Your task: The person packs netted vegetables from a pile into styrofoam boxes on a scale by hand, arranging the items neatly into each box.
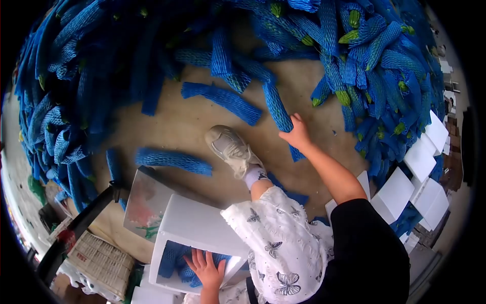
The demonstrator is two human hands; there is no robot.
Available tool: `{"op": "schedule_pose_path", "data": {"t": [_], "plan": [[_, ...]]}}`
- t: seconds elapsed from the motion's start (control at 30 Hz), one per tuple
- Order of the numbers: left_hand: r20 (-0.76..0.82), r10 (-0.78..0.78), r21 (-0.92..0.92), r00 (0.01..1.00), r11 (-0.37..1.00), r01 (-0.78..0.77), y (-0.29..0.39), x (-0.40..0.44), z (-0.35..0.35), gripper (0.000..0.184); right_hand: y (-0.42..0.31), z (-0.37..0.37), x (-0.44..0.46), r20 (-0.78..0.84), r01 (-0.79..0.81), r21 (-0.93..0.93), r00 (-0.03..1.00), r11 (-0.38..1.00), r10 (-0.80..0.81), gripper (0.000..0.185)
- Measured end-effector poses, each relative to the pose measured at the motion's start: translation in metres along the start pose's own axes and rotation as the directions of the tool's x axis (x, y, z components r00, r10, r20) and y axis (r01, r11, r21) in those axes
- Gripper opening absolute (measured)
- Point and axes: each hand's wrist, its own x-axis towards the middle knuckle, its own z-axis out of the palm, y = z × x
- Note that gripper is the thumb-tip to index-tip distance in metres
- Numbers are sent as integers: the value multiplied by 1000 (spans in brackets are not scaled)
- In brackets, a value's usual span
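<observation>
My right hand (297,133) is wrapped round the lower part of a long vegetable in a blue foam net sleeve (277,105), over the floor. The sleeve's loose end hangs below my fingers. My left hand (206,268) lies with fingers spread inside a white foam box (197,225), on top of blue-netted vegetables (174,258). The box stands tilted beside my leg. More blue sleeves lie near my shoe: one netted piece (223,101) above it, another (173,160) to its left.
Large heaps of netted green vegetables rise at the left (55,126) and right (385,66). White foam boxes (392,197) are stacked at the right. A woven basket (101,261) and a dark bar (83,220) stand at lower left. My shoe (228,147) rests on the brown floor.
</observation>
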Motion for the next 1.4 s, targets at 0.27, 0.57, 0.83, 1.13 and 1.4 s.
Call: {"op": "schedule_pose_path", "data": {"t": [0.27, 0.57, 0.83, 1.13, 1.4], "plan": [[58, -45, -4, 997, 999, 46, 8, 1, -5, 62, -129, -28, 176, 119, 277, -409, 961, 869, -251, 71], [68, -69, -36, 995, 997, 72, 9, 12, -6, 67, -63, -17, 24, 140, 211, -458, 976, 863, -165, 62], [49, -123, -51, 991, 991, 125, 18, 4, -4, 59, -241, 26, 179, -123, 227, -250, 957, 941, -264, 74], [79, -145, -34, 986, 988, 148, 17, 5, -10, 58, -229, -40, 193, -290, 171, -314, 919, 934, -266, 73], [15, -133, -37, 991, 990, 133, 17, 4, -3, 71, -156, -3, 143, 91, 36, 194, 994, 980, -54, 75]]}}
